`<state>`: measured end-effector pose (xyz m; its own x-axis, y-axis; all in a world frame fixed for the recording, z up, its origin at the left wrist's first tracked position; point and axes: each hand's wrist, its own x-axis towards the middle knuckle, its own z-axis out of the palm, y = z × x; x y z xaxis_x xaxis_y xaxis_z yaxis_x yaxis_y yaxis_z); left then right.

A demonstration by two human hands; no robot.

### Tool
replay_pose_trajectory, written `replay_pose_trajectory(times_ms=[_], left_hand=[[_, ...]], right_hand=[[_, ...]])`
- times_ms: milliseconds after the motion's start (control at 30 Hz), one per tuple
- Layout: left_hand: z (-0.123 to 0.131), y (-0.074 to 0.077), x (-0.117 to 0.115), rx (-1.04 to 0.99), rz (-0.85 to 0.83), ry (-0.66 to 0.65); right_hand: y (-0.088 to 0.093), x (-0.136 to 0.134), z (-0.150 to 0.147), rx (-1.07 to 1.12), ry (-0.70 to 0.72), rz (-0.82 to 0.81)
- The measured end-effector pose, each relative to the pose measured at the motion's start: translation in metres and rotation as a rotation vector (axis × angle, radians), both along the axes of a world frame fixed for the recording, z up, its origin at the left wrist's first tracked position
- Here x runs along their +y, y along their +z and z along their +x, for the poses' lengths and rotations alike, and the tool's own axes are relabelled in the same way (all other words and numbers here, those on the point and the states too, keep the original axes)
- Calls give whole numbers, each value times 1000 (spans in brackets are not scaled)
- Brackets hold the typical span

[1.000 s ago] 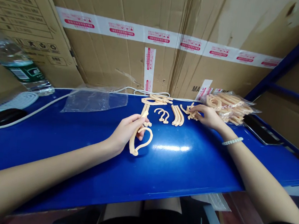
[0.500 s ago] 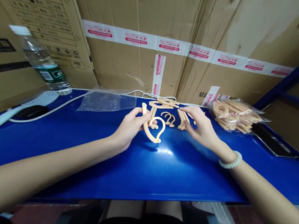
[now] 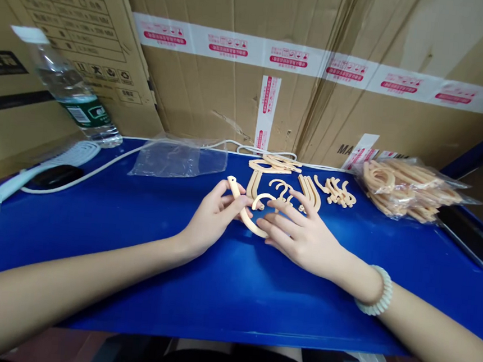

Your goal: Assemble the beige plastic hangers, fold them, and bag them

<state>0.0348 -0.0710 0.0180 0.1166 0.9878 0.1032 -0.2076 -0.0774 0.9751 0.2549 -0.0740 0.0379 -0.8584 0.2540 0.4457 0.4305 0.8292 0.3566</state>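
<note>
My left hand (image 3: 217, 212) pinches a beige hanger arm (image 3: 242, 210), a curved bar with a hole at its upper end. A beige hook (image 3: 262, 198) joins it, and the joint at the lower end is hidden behind my right fingers. My right hand (image 3: 294, 230) has its thumb side and fingertips closed around that lower end, with the forefinger raised a little. Just behind my hands, loose hooks (image 3: 281, 185) lie on the blue table, between a left stack of hanger arms (image 3: 255, 183) and a right stack (image 3: 308, 191).
Several small hooks (image 3: 337, 191) lie right of the stacks. Assembled-looking beige pieces (image 3: 274, 164) lie at the back. A bag of beige parts (image 3: 410, 187) and a phone (image 3: 473, 238) are on the right. An empty plastic bag (image 3: 176, 158), a cable and a water bottle (image 3: 79, 105) stand left.
My right hand has moved left and nearer, from beside the right stack to the lower end of the hanger arm. The left hand keeps its hold. The view has shifted slightly.
</note>
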Motion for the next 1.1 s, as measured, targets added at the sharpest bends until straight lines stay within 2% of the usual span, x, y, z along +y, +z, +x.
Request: replay_pose_trajectory(times_ms=[233, 400, 500, 600, 700, 767, 867, 1000, 1100], left_hand=[[1, -1, 1, -70, -47, 0], [0, 0, 0, -60, -47, 74], [-5, 0, 2, 80, 143, 193], [-9, 1, -2, 458, 525, 288], [-7, 2, -14, 786, 856, 157], [-4, 1, -23, 909, 955, 52], [0, -4, -29, 1000, 977, 25], [1, -8, -27, 1005, 998, 13], [2, -10, -25, 1022, 997, -66]], right_hand=[[2, 1, 7, 7, -138, -15], [5, -4, 9, 87, -199, -65], [9, -8, 9, 134, -205, -71], [13, -13, 9, 157, -206, -76], [16, -18, 8, 148, -195, -52], [16, -22, 7, 131, -171, -41], [16, -27, 4, 111, -124, -48], [15, -30, 0, 109, -90, -22], [14, -30, -2, 95, -64, 5]])
